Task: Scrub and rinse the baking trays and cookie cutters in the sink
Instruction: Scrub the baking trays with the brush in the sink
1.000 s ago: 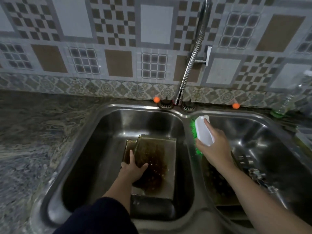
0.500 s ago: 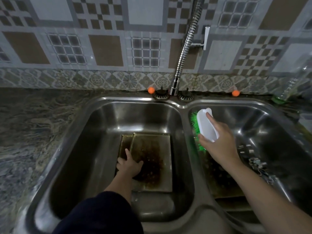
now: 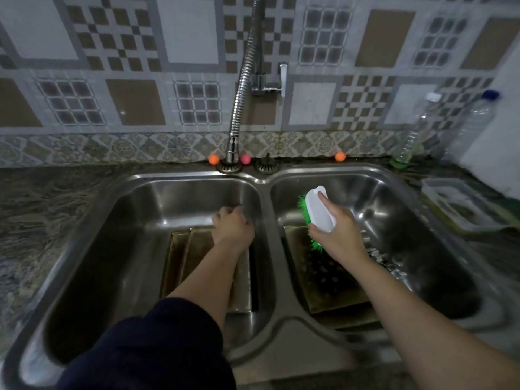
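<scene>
My right hand (image 3: 337, 229) has its grip closed round a white brush with green bristles (image 3: 318, 213), over the right basin (image 3: 394, 192), where one stained baking tray (image 3: 323, 277) lies. Another tray (image 3: 183, 260) lies in the left basin (image 3: 135, 235), under my left hand (image 3: 232, 229), fingers curled; whether that grip holds anything, I cannot tell.

2 stained baking trays (image 3: 180, 257) (image 3: 323, 277) lie flat, 1 in each basin of the steel sink (image 3: 261, 180).
</scene>
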Demonstrator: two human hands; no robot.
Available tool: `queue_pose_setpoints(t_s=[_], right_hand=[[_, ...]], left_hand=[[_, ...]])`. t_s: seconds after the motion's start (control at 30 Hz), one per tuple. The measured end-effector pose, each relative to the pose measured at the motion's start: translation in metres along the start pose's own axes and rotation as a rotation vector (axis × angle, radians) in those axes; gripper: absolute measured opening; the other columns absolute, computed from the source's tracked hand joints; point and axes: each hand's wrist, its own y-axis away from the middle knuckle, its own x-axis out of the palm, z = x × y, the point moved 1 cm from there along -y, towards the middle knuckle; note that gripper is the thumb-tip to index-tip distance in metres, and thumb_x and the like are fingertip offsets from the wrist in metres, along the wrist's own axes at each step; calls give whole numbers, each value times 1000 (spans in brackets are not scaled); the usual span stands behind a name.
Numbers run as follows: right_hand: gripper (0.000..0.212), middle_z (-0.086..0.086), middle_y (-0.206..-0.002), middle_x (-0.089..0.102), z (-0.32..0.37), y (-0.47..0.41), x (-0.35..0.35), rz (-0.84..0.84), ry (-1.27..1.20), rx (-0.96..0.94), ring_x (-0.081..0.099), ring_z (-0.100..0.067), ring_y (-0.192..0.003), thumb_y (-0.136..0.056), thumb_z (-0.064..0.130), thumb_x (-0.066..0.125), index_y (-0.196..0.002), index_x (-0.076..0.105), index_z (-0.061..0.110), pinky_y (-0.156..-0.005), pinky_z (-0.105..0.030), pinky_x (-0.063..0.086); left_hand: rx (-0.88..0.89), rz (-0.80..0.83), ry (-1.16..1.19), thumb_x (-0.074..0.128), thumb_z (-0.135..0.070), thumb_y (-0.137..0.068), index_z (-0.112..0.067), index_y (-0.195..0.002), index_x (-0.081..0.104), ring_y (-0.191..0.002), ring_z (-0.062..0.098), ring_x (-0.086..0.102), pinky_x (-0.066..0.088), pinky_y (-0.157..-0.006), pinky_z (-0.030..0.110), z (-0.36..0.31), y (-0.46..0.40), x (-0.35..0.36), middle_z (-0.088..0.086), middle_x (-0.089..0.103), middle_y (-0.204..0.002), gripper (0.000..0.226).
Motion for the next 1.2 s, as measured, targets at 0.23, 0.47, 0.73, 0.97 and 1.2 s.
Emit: queue_pose_setpoints(t_s=[0.23,0.47,0.73,0.97,1.2], right_hand=[[74,-2,-123,43,-33,-3,-44,-6,-6,-1,42,-14,-113,-84,23,69,-148,33,35,-87,-21,32],[74,-2,-122,44,-86,-25,-73,47,18,-20,44,-16,-112,-84,27,69,-148,32,36,-84,-22,34],[72,2,-127,43,-138,-53,-56,169,-38,-71,42,-14,-116,-84,28,68,-146,33,39,-88,-22,34],[72,2,-125,42,-158,-63,-37,264,-106,-75,41,-14,-115,-84,28,67,-146,32,39,-90,-23,36],[72,3,-126,41,-159,-61,-39,278,-114,-64,41,-13,-118,-84,27,67,-146,32,39,-93,-21,35]], left_hand=[[203,-11,181,45,-10,-92,-17,-134,51,-123,27,44,43,-102,37,-85,22,54,8,44,-135,42],[-99,309,165,42,-11,-92,-16,-134,44,-127,30,44,36,-106,38,-93,30,140,13,49,-137,42],[-442,244,204,44,-15,-98,-10,-145,33,-132,30,41,34,-107,34,-85,30,188,11,39,-146,49],[-514,159,-63,23,-33,-103,-14,-128,55,-117,31,53,39,-84,35,-77,19,193,15,54,-129,45],[-508,230,-291,44,-12,-96,-10,-123,57,-115,27,54,46,-86,35,-94,22,186,12,57,-125,30]])
